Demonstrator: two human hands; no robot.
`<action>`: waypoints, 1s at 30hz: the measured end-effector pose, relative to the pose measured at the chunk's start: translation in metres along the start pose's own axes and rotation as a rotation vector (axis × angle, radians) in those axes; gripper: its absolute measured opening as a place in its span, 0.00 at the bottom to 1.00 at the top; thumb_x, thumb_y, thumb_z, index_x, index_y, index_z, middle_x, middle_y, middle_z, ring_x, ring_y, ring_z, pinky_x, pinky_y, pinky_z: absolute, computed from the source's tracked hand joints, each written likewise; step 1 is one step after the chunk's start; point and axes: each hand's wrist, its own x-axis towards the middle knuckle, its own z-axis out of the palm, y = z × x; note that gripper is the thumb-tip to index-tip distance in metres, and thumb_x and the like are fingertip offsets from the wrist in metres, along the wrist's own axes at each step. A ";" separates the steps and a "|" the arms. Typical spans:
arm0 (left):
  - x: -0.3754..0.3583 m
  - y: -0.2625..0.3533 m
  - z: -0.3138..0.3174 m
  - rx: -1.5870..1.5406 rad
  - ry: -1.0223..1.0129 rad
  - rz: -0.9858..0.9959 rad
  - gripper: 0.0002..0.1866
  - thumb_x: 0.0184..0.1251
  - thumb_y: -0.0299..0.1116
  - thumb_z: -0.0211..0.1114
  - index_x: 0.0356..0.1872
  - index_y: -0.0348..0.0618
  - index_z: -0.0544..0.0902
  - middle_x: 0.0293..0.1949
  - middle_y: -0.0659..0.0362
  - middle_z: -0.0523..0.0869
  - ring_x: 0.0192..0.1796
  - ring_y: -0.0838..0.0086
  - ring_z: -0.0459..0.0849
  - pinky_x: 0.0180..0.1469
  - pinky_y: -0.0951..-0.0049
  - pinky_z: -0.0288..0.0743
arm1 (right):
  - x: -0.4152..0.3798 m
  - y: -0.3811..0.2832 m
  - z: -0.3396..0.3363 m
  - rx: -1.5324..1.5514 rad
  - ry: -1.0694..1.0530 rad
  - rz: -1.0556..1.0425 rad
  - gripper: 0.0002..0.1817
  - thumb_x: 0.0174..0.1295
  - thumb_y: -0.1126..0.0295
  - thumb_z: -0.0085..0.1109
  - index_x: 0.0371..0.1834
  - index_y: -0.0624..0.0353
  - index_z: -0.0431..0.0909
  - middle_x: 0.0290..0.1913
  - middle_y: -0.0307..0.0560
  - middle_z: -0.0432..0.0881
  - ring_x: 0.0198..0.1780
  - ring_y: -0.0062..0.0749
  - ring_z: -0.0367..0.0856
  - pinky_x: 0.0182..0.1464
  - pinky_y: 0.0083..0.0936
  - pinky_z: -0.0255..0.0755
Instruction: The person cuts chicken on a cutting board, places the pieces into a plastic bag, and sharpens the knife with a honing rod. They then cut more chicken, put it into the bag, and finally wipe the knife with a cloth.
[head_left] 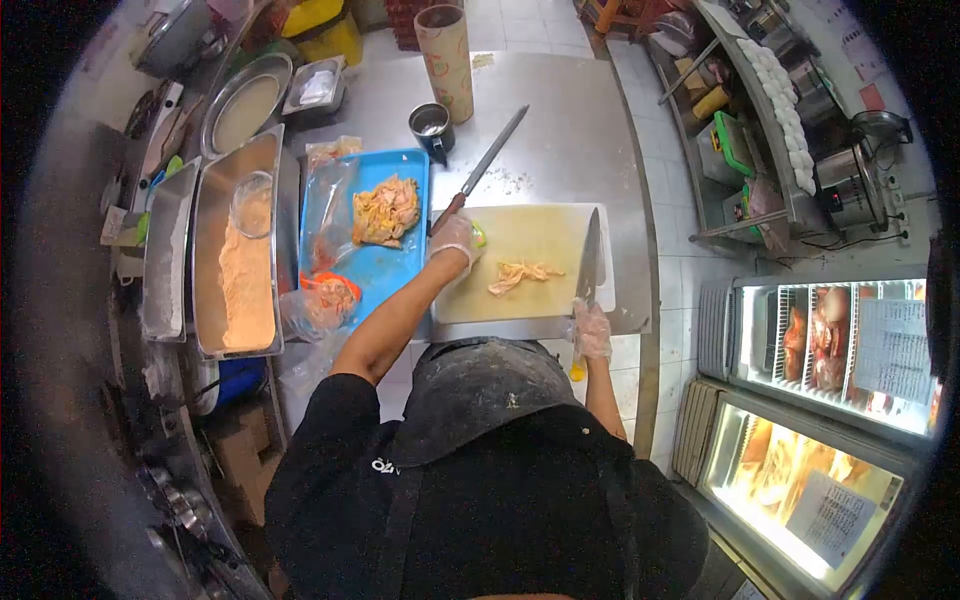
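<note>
On the white cutting board [460, 300] lies a small pale piece of meat [524, 277]. My right hand [592, 330], in a clear glove, grips the handle of a large knife [592, 255], whose blade points away over the board's right side. At the board's left edge is my gloved left hand [453, 243], closed round something yellow-green [479, 236] that is mostly hidden. A sharpening steel [495, 150] lies just beyond that hand. To the left, a blue tray [388, 290] holds a pile of pale meat [386, 211] and plastic bags.
Left of the tray stands a deep metal pan of orange powder [246, 290], beside a narrower pan [165, 260]. A black cup [432, 130] and a tall patterned cylinder [446, 65] stand at the back of the metal table [570, 110]. Lit fridges [830, 340] are at the right.
</note>
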 end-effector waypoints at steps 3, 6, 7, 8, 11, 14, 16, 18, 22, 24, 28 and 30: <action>0.017 0.040 -0.051 -0.037 -0.084 0.015 0.17 0.53 0.40 0.60 0.38 0.37 0.74 0.37 0.46 0.80 0.40 0.58 0.80 0.42 0.63 0.75 | -0.014 -0.021 -0.012 0.107 -0.028 0.017 0.29 0.59 0.46 0.46 0.37 0.68 0.72 0.32 0.64 0.77 0.37 0.58 0.75 0.40 0.42 0.66; 0.061 0.045 -0.036 0.004 0.075 0.093 0.12 0.54 0.37 0.56 0.34 0.41 0.71 0.32 0.47 0.78 0.36 0.58 0.78 0.40 0.63 0.72 | -0.002 0.007 0.003 -0.047 0.062 -0.020 0.27 0.59 0.47 0.47 0.37 0.68 0.72 0.31 0.63 0.77 0.37 0.55 0.76 0.39 0.41 0.67; 0.075 0.055 -0.039 -0.097 -0.025 0.026 0.11 0.55 0.37 0.55 0.34 0.42 0.71 0.32 0.48 0.79 0.35 0.59 0.78 0.39 0.63 0.71 | 0.002 0.021 0.011 -0.043 0.079 -0.031 0.27 0.59 0.47 0.47 0.37 0.68 0.72 0.31 0.63 0.77 0.37 0.55 0.76 0.39 0.41 0.67; 0.087 0.065 -0.043 -0.197 -0.129 -0.038 0.10 0.56 0.37 0.54 0.34 0.42 0.72 0.31 0.49 0.79 0.34 0.59 0.77 0.38 0.64 0.71 | 0.005 0.037 0.020 -0.109 0.095 -0.102 0.27 0.59 0.48 0.47 0.36 0.68 0.72 0.31 0.63 0.77 0.36 0.54 0.76 0.39 0.41 0.67; 0.126 0.059 -0.015 0.001 -0.023 0.175 0.09 0.56 0.37 0.55 0.34 0.44 0.75 0.32 0.50 0.80 0.35 0.60 0.79 0.38 0.63 0.73 | 0.001 0.003 0.008 -0.047 0.084 -0.110 0.26 0.59 0.48 0.48 0.35 0.67 0.72 0.30 0.62 0.77 0.34 0.52 0.76 0.37 0.40 0.68; 0.120 0.079 -0.022 0.124 0.141 0.121 0.16 0.53 0.43 0.59 0.38 0.43 0.76 0.31 0.52 0.81 0.32 0.61 0.82 0.35 0.63 0.76 | -0.009 0.035 0.018 0.124 0.112 -0.157 0.24 0.59 0.49 0.48 0.33 0.65 0.71 0.25 0.60 0.77 0.29 0.51 0.76 0.32 0.39 0.68; 0.097 0.091 -0.022 0.029 0.114 0.095 0.18 0.53 0.47 0.59 0.38 0.44 0.76 0.35 0.51 0.81 0.36 0.60 0.82 0.36 0.64 0.76 | -0.016 -0.001 0.006 0.022 0.032 -0.001 0.21 0.59 0.51 0.48 0.31 0.62 0.70 0.21 0.59 0.75 0.26 0.52 0.76 0.28 0.42 0.67; 0.062 0.104 -0.020 0.173 -0.009 0.207 0.20 0.52 0.49 0.59 0.41 0.46 0.76 0.39 0.52 0.80 0.41 0.58 0.80 0.39 0.63 0.75 | -0.009 0.024 0.021 -0.061 0.061 -0.085 0.20 0.59 0.52 0.47 0.31 0.61 0.70 0.21 0.61 0.75 0.26 0.55 0.75 0.28 0.44 0.66; -0.047 0.103 0.009 0.223 0.059 0.514 0.20 0.51 0.50 0.59 0.42 0.49 0.78 0.37 0.54 0.79 0.40 0.57 0.78 0.44 0.60 0.71 | -0.014 0.007 0.027 -0.298 -0.009 -0.235 0.15 0.60 0.57 0.45 0.34 0.60 0.68 0.22 0.63 0.75 0.28 0.61 0.75 0.29 0.51 0.66; -0.066 0.099 0.015 0.064 -0.116 0.431 0.18 0.53 0.49 0.58 0.36 0.48 0.80 0.34 0.54 0.79 0.38 0.58 0.77 0.43 0.58 0.70 | -0.007 0.008 0.029 -0.360 -0.081 -0.220 0.14 0.61 0.59 0.43 0.37 0.60 0.67 0.24 0.65 0.76 0.29 0.63 0.74 0.31 0.53 0.66; -0.073 0.084 -0.003 0.065 -0.028 0.392 0.15 0.55 0.48 0.56 0.31 0.49 0.82 0.31 0.53 0.79 0.38 0.59 0.76 0.42 0.60 0.70 | 0.015 0.011 0.023 -0.407 -0.008 -0.198 0.14 0.61 0.59 0.42 0.39 0.60 0.66 0.25 0.66 0.76 0.32 0.63 0.75 0.33 0.53 0.67; -0.075 0.078 -0.003 -0.032 -0.006 0.411 0.13 0.53 0.47 0.58 0.32 0.51 0.82 0.29 0.53 0.78 0.36 0.59 0.76 0.40 0.59 0.69 | 0.018 -0.003 0.017 -0.365 -0.028 -0.152 0.14 0.61 0.59 0.42 0.39 0.60 0.67 0.26 0.67 0.76 0.33 0.63 0.76 0.34 0.53 0.68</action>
